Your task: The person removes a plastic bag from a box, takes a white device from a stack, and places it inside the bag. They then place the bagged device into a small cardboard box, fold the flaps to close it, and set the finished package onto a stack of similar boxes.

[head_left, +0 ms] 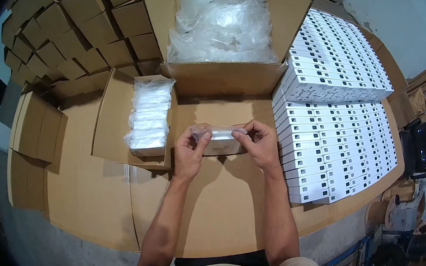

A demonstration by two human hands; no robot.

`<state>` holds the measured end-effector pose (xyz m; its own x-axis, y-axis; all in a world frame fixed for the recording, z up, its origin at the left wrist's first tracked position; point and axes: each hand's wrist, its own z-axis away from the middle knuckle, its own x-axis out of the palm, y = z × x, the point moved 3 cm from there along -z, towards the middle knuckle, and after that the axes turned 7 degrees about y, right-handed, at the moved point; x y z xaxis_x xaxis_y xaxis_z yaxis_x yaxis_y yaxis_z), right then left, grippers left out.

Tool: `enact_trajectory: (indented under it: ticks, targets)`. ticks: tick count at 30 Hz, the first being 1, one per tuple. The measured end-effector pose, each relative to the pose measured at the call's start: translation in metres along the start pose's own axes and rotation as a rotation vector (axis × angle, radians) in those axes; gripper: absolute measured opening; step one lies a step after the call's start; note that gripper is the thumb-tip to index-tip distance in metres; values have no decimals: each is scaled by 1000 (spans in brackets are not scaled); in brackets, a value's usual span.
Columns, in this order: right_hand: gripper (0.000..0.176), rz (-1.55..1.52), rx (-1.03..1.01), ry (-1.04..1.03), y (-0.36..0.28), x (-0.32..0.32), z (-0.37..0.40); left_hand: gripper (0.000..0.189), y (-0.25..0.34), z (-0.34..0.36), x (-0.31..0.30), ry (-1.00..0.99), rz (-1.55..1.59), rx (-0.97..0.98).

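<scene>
Box [221, 142], small, white, oblong, with a clear plastic sleeve [200, 130] over its left end; how far the film reaches along it cannot be told; held in the air just above the cardboard-covered table [212, 223], between both hands, in front of the person's body.

Grip: left hand [189, 151] pinches the sleeve at the left end, thumb and forefinger pressed together on the film; right hand [260, 145] pinches the box's right end, fingertips on the upper edge, thumb beneath.

Handling, as judged: box looks light and fairly stiff, thin paperboard, corners and edges likely to dent if squeezed; film limp, slick, prone to slide on the printed face; surest hold seems to be across the short ends or along the long edges of the box itself, not by the film alone.

Surroundings: small open carton [114, 115] just left of the hands, a row of bagged boxes [148, 117] packed in it on edge; large open carton [219, 78] behind, heaped with loose clear bags [221, 22]; to the right, rows of unbagged white boxes [336, 145] standing close together, a second tier [339, 61] stacked toward the far end; brown cartons [77, 26] piled along the left; black chair [421, 145] at far right, well apart from the work.
</scene>
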<state>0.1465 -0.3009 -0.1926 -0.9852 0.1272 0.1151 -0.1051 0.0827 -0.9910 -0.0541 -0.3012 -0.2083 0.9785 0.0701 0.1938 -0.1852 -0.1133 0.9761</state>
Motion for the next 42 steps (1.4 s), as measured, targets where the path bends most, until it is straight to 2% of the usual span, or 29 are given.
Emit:
enact_trajectory:
  ticks: [3, 9, 12, 15, 18, 21, 33, 36, 39, 41, 42]
  targets:
    - [18, 59, -56, 4, 5, -2, -2, 19, 0, -1, 1, 53, -27, -2]
    - [16, -54, -107, 29, 3, 3, -1, 20, -4, -1, 2, 102, 0, -22]
    - [13, -13, -15, 3, 1, 1, -1, 18, -8, -1, 1, 87, 9, -32]
    - [13, -228, -92, 4, -15, 10, 4, 20, -9, -1, 3, 104, 35, -16]
    - [29, -153, -202, -162, -20, 2, 5, 26, -9, -1, 6, 161, 51, 52]
    - [35, 180, -237, -284, -21, -3, 9, 30, -9, -2, 6, 161, 69, 46]
    - [32, 290, -3, -156, -25, 1, 10, 28, -7, -2, 7, 140, 26, 13]
    - [35, 339, -90, -168, -18, -2, 8, 30, -2, 0, 9, 136, 53, 4]
    - [32, 369, -92, -168, -18, -2, 7, 34, 7, 6, 16, 257, 49, 160]
    - [31, 343, -61, -146, -23, -2, 8, 37, 18, 11, 16, 337, -204, 493]
    - [30, 330, -46, -135, -25, -1, 8, 37, 23, 14, 18, 315, -328, 634]
